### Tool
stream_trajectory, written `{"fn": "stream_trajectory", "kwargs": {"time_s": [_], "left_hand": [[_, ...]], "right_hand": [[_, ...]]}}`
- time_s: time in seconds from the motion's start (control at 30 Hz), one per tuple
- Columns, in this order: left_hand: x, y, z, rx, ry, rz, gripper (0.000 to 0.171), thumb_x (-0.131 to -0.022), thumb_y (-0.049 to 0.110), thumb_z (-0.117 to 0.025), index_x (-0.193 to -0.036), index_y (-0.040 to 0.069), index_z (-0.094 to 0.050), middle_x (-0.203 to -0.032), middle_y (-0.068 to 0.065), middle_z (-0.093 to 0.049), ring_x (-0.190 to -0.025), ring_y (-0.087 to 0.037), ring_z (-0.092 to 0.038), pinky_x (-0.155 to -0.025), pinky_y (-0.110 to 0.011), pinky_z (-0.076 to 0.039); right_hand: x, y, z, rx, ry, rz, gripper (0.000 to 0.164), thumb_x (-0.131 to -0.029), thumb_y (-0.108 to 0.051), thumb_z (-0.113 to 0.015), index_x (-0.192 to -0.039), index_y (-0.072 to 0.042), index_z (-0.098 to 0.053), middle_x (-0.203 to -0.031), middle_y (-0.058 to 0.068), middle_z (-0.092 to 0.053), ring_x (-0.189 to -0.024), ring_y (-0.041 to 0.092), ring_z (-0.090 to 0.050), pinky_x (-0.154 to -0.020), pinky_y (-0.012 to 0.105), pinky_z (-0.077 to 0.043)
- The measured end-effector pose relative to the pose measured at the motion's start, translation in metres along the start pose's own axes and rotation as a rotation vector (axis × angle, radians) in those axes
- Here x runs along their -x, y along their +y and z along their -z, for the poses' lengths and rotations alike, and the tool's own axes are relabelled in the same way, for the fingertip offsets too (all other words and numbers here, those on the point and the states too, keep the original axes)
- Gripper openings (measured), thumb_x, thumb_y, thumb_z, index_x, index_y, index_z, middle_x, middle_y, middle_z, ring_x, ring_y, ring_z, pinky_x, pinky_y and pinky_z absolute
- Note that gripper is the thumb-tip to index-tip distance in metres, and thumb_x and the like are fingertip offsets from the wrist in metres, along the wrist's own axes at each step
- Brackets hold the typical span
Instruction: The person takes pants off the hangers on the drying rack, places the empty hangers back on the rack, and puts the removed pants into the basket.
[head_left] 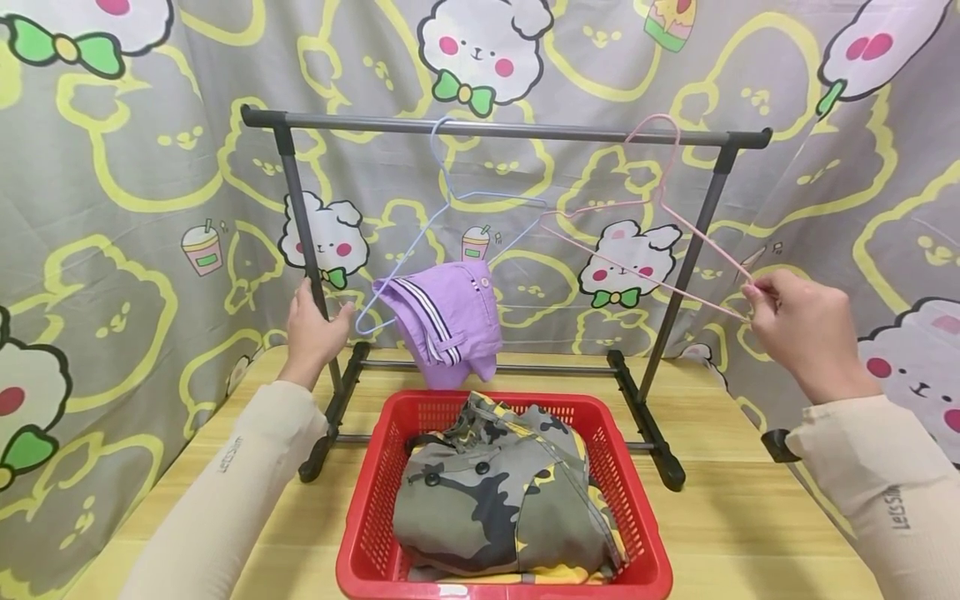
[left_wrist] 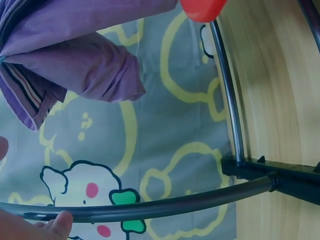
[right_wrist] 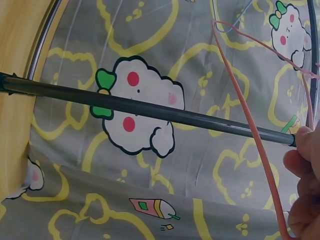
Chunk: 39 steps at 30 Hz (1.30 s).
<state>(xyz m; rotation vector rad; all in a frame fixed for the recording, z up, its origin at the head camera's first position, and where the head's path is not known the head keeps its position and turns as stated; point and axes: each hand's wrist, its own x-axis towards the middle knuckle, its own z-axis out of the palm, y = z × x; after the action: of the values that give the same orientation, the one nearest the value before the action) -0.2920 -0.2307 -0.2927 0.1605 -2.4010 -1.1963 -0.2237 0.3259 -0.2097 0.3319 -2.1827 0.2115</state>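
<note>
My right hand [head_left: 806,325] pinches one end of a pink hanger [head_left: 600,206], whose hook overlaps the top rail near its right end. Beside the rack's left post [head_left: 302,212] is my left hand [head_left: 315,329], thumb spread away from the fingers; its fingertips [left_wrist: 62,223] overlap the post in the left wrist view. A blue hanger [head_left: 405,271] hangs from the rail, with purple trousers [head_left: 457,321] folded over its lower part. The hangers' near ends overlap in the head view. The pink hanger [right_wrist: 245,110] slants down to my right fingers in the right wrist view.
A grey clothes rack [head_left: 525,131] stands on the wooden table [head_left: 735,500] on black feet [head_left: 656,442]. In front of it is a red plastic basket [head_left: 356,517] holding camouflage clothing [head_left: 480,500]. A patterned curtain [head_left: 217,125] surrounds the back and sides.
</note>
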Motion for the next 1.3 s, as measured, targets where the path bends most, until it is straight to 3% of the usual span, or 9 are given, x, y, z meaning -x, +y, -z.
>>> {"fn": "stream_trajectory", "kwargs": {"time_s": [0.4,0.87,1.3], "left_hand": [[-0.002,0.002,-0.002,-0.007,-0.049,0.025,0.085,-0.095,0.039,-0.055,-0.155,0.007,-0.003,-0.157,-0.024,-0.011,-0.141,-0.044,-0.016,-0.111,-0.058,-0.017],[-0.002,0.003,-0.003,-0.016,-0.048,0.016,0.086,-0.094,0.036,-0.056,-0.155,0.005,-0.003,-0.157,-0.025,-0.009,-0.142,-0.043,-0.015,-0.112,-0.056,-0.018],[-0.002,0.002,-0.004,-0.017,-0.069,0.03,0.088,-0.095,0.037,-0.056,-0.155,0.007,0.0,-0.158,-0.024,-0.005,-0.142,-0.044,-0.013,-0.112,-0.057,-0.017]], "right_hand": [[-0.007,-0.004,0.006,0.002,-0.069,-0.086,0.018,-0.094,-0.006,-0.06,-0.094,0.012,-0.061,-0.074,0.027,-0.063,-0.054,0.036,-0.054,-0.052,0.045,-0.036],[-0.016,-0.009,0.011,-0.006,-0.079,-0.119,0.021,-0.096,-0.01,-0.057,-0.094,0.011,-0.062,-0.076,0.028,-0.063,-0.061,0.042,-0.057,-0.058,0.049,-0.036],[-0.021,-0.009,0.014,0.011,-0.174,-0.204,0.024,-0.098,-0.014,-0.055,-0.094,0.01,-0.061,-0.077,0.027,-0.063,-0.062,0.041,-0.052,-0.055,0.045,-0.032]]}}
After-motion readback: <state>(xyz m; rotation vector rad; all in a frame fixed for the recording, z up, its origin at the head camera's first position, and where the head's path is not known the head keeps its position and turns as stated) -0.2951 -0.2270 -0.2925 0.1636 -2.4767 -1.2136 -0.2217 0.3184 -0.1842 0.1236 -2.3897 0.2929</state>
